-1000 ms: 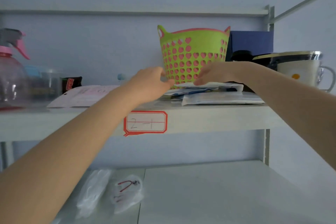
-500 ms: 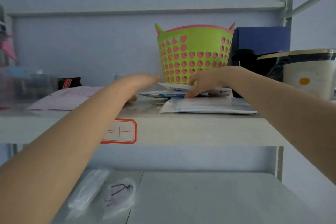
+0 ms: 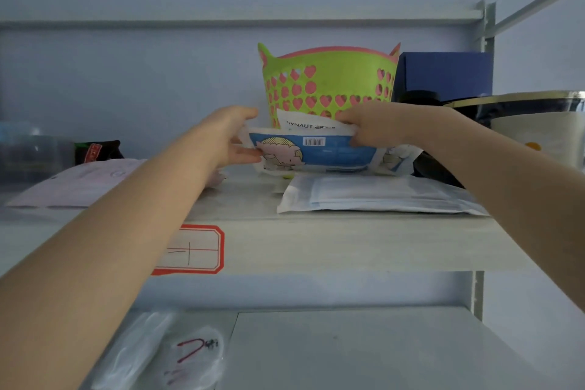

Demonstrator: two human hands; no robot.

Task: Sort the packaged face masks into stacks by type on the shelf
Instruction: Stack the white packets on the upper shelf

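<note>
Two bare forearms, uncovered from frame edge to wrist. Left forearm (image 3: pixel 110 247) broad across lower left of frame, tapering toward centre. Right forearm (image 3: pixel 506 174) at right edge of frame, likewise tapering. Left hand (image 3: pixel 226 136), right hand (image 3: pixel 378 127) both bare. Fingers (image 3: pixel 247 157) slim; nails too blurred to read.

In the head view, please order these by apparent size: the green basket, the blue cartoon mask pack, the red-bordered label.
1. green basket, bottom hidden.
2. blue cartoon mask pack, ends covered.
3. red-bordered label, though nearest the camera.
</note>
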